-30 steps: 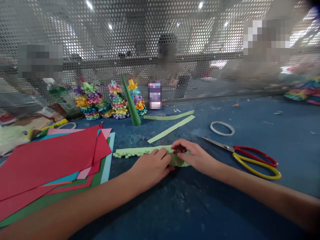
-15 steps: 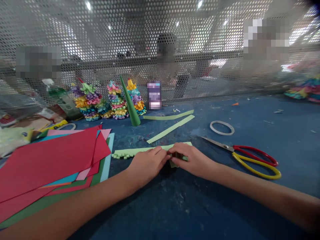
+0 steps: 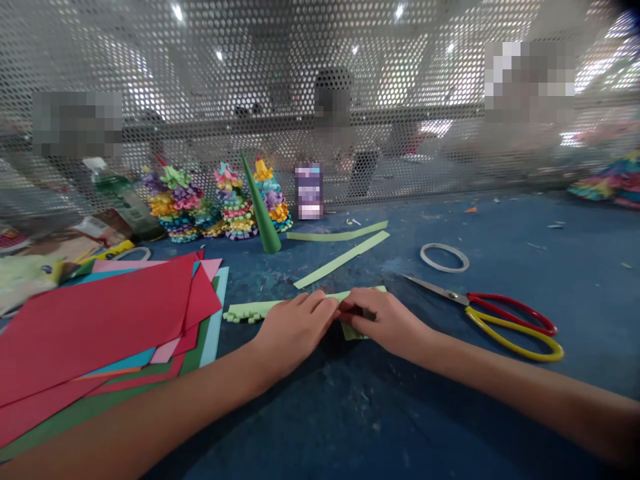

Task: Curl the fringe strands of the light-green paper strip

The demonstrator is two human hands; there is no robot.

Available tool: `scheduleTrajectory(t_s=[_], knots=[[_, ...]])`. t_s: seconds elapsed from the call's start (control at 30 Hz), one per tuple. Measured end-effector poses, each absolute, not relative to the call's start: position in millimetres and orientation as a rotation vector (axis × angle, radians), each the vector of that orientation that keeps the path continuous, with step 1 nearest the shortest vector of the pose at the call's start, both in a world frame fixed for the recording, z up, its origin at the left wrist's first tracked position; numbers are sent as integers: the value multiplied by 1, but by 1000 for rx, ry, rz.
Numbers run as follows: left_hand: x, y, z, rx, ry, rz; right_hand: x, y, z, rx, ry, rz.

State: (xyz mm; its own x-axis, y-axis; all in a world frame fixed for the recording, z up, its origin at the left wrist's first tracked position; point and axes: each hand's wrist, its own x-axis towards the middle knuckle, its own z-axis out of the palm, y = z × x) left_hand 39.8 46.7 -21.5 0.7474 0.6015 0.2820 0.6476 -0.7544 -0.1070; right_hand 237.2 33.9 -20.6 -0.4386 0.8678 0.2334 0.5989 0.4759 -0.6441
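Left hand (image 3: pixel 293 330) and right hand (image 3: pixel 385 320) meet over a fringed green paper strip (image 3: pixel 250 310) lying flat on the blue worktop (image 3: pixel 450 413). Each grip is closed, fingertips pinching the strip's right part, and its cut left end pokes out beyond the left hand. Stack of coloured paper (image 3: pixel 100 320) lies just left. Two plain green strips (image 3: pixel 340 260) lie behind, near a green cone (image 3: pixel 263 213). Scissors (image 3: pixel 500 317) and tape ring (image 3: pixel 444 257) lie to the right, apart.

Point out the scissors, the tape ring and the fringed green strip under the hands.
scissors (image 3: pixel 467 300): head view, where blades meet handles.
tape ring (image 3: pixel 445 268): head view, near rim.
fringed green strip (image 3: pixel 250 310): head view, fringed left end.
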Motion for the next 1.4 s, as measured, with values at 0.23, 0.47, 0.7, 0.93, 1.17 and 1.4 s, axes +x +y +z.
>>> scheduleTrajectory(t_s=[0.23, 0.47, 0.7, 0.93, 1.17, 1.4], knots=[[41, 49, -24, -2789, -884, -345, 236, 33, -21, -1192, -2263, 513], [39, 52, -26, -3041, -910, -377, 236, 26, -24, -1146, -2370, 229], [39, 51, -25, -3067, -908, -404, 237, 26, -26, -1167, -2390, 194], [41, 48, -18, -3058, -1069, -474, 238, 30, -23, -1149, -2309, 409], [39, 50, -20, -3141, -1019, -531, 237, 28, -22, -1096, -2322, 363], [39, 49, -19, -3163, -1032, -563, 238, 25, -20, -1048, -2291, 393]])
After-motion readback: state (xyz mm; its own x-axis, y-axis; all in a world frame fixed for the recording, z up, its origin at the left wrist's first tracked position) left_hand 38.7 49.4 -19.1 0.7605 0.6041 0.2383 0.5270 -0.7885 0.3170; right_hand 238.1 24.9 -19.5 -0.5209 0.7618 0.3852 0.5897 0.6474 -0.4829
